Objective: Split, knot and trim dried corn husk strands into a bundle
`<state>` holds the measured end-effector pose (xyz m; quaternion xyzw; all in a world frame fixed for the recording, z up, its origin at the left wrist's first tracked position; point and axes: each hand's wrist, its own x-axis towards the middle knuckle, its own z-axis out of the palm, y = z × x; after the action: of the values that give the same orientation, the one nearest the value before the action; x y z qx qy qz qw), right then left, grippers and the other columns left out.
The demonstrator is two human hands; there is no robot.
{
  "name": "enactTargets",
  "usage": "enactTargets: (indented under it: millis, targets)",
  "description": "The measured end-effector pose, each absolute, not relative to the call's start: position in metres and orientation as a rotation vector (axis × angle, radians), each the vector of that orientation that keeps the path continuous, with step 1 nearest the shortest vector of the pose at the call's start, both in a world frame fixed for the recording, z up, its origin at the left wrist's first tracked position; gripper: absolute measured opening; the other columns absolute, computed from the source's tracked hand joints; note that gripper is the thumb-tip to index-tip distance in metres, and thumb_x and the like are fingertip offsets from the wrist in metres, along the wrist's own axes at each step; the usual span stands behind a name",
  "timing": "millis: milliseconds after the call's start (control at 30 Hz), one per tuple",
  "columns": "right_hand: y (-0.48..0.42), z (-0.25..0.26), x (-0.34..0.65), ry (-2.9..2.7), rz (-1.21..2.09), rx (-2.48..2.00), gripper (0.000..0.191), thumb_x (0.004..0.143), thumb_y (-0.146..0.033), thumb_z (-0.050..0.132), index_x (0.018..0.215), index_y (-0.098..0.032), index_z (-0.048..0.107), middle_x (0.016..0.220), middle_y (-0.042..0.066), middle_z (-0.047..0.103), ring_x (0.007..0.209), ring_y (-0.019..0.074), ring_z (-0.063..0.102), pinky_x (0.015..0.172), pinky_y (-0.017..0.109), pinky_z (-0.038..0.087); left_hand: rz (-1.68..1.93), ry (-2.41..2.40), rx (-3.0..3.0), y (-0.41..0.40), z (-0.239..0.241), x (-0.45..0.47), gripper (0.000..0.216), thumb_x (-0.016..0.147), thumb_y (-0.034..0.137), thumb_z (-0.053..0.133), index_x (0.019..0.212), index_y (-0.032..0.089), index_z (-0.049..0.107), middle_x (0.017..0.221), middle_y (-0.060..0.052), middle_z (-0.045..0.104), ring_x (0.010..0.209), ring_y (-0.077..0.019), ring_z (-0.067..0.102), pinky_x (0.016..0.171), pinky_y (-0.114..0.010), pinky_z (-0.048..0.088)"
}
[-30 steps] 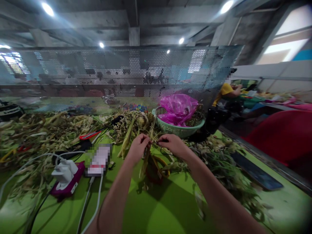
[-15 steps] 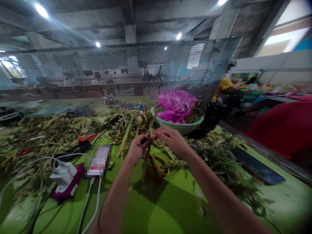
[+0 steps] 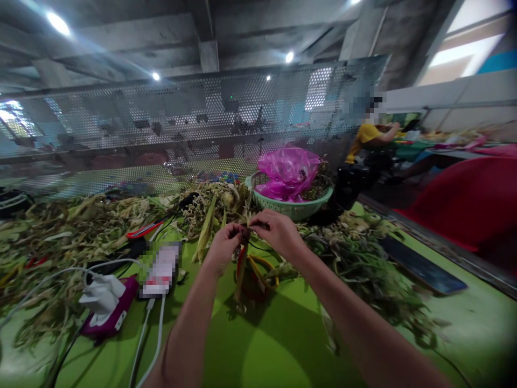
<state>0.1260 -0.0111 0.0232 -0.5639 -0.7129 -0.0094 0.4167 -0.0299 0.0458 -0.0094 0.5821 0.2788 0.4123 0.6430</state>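
Note:
Both my hands meet above the green table [image 3: 266, 355]. My left hand [image 3: 222, 247] is closed in a pinch on the top of a bunch of dry leaves [image 3: 242, 269] that hangs down to the table. My right hand [image 3: 277, 231] is closed too, pinching a thin dark string at the same spot on the bunch. Yellow-handled scissors [image 3: 262, 272] lie on the table just under my hands.
Heaps of dry leaves [image 3: 72, 226] cover the table's far side. A teal basket [image 3: 297, 207] holds a pink plastic bag [image 3: 288, 170]. At left lie a purple power strip [image 3: 107, 310] with white plugs and cables. A dark phone [image 3: 418, 264] lies right. A person in yellow [image 3: 369, 137] sits beyond.
My right hand has come in from the right until it meets my left hand at the top of the bunch. The view has shifted slightly left.

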Motion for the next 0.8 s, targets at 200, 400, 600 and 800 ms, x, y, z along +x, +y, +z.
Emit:
enactTargets:
  millis: [200, 400, 600, 800]
  targets:
    - [-0.0127, 0.0256, 0.1243, -1.807, -0.009, -1.409, 0.007, 0.080, -0.017, 0.060, 0.084, -0.021, 0.065, 0.084, 0.002, 0.064, 0.077, 0.0154, 0.058, 0.069, 0.024, 0.041, 0.936, 0.651, 1.270, 0.0461, -0.0098, -0.0312, 0.027, 0.064, 0.034, 0.073, 0.077, 0.015, 0.058, 0.065, 0.003, 0.056, 0.057, -0.0066, 0.046, 0.054, -0.018, 0.036]
    - [-0.0114, 0.0226, 0.1232, -1.848, -0.048, -1.459, 0.005, 0.080, -0.016, 0.062, 0.083, -0.020, 0.064, 0.084, 0.002, 0.064, 0.077, 0.0149, 0.057, 0.068, 0.024, 0.039, 0.942, 0.634, 1.278, 0.0455, -0.0094, -0.0304, 0.025, 0.065, 0.032, 0.072, 0.076, 0.014, 0.058, 0.066, 0.003, 0.057, 0.059, -0.0068, 0.048, 0.056, -0.017, 0.036]
    - [-0.0130, 0.0253, 0.1196, -1.860, -0.027, -1.486, 0.003, 0.083, -0.017, 0.059, 0.081, -0.018, 0.061, 0.082, 0.002, 0.062, 0.076, 0.0141, 0.056, 0.068, 0.023, 0.038, 0.958, 0.659, 1.205, 0.0468, -0.0105, -0.0297, 0.033, 0.060, 0.035, 0.076, 0.077, 0.014, 0.058, 0.064, 0.003, 0.057, 0.055, -0.0065, 0.048, 0.053, -0.018, 0.036]
    - [-0.0145, 0.0308, 0.1165, -1.909, 0.111, -1.458, 0.005, 0.079, -0.016, 0.061, 0.076, -0.018, 0.063, 0.077, 0.001, 0.063, 0.071, 0.0135, 0.056, 0.064, 0.023, 0.038, 0.989, 0.701, 1.172, 0.0458, -0.0061, -0.0311, 0.035, 0.053, 0.032, 0.078, 0.075, 0.014, 0.057, 0.061, 0.004, 0.056, 0.052, -0.0058, 0.046, 0.050, -0.018, 0.034]
